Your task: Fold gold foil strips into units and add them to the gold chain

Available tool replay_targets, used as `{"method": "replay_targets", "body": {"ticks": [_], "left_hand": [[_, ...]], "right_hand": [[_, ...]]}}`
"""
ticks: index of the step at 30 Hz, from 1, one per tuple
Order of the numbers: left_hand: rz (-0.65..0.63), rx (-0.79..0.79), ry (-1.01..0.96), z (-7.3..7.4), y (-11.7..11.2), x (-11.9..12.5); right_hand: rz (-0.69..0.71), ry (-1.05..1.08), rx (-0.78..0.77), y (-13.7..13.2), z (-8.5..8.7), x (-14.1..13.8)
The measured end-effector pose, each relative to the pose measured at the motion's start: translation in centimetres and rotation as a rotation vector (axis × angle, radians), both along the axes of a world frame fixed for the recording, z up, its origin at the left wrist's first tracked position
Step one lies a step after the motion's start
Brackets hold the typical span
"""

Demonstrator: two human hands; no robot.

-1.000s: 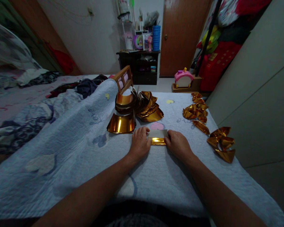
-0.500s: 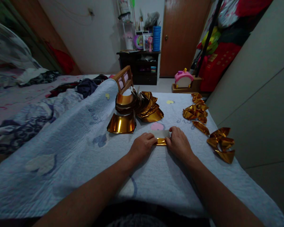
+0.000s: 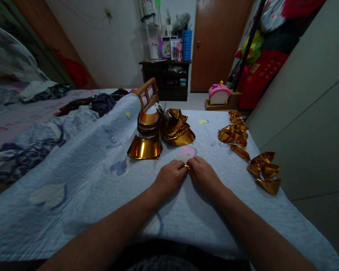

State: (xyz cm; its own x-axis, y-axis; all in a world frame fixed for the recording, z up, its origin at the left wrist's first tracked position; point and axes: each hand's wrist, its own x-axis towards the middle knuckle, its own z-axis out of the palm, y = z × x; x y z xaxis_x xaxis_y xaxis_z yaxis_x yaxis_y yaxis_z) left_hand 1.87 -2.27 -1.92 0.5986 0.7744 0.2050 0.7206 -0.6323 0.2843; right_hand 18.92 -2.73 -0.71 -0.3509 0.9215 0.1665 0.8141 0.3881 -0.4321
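Note:
My left hand (image 3: pixel 169 177) and my right hand (image 3: pixel 203 176) rest side by side on the pale blue quilt (image 3: pixel 96 177), fingertips pressed together. Between them only a small sliver of a folded gold paper piece (image 3: pixel 187 167) shows; the rest is hidden under my fingers. Both hands are closed on it. Just beyond my hands lies a curved stack of gold paper sheets (image 3: pixel 145 147), with a bigger fanned heap of gold sheets (image 3: pixel 169 126) behind it.
Folded gold paper pieces (image 3: pixel 235 131) lie in a row at the right, and several more (image 3: pixel 264 171) sit near the quilt's right edge. A wooden holder (image 3: pixel 147 94) stands behind the heap. Clothes (image 3: pixel 101 101) lie on the bed at left. A wardrobe wall runs along the right.
My hands have slid together from the two ends of the gold strip. The strip and its grey backing, visible before, are now almost fully covered by my fingers.

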Motion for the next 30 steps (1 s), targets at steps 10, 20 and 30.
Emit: {"method": "replay_targets", "body": {"ticks": [10,20,30], "left_hand": [[0.093,-0.106,-0.257,0.2,0.8,-0.8],[0.165,-0.084,-0.026,-0.5,0.7,-0.7],[0.177,-0.089,0.023,-0.7,0.8,-0.7]], "right_hand": [[-0.042,-0.090,-0.027,0.4,-0.5,0.0],[-0.158,-0.236,0.017,0.0,-0.2,-2.0],[-0.196,-0.244,-0.003,-0.6,0.5,-1.6]]}}
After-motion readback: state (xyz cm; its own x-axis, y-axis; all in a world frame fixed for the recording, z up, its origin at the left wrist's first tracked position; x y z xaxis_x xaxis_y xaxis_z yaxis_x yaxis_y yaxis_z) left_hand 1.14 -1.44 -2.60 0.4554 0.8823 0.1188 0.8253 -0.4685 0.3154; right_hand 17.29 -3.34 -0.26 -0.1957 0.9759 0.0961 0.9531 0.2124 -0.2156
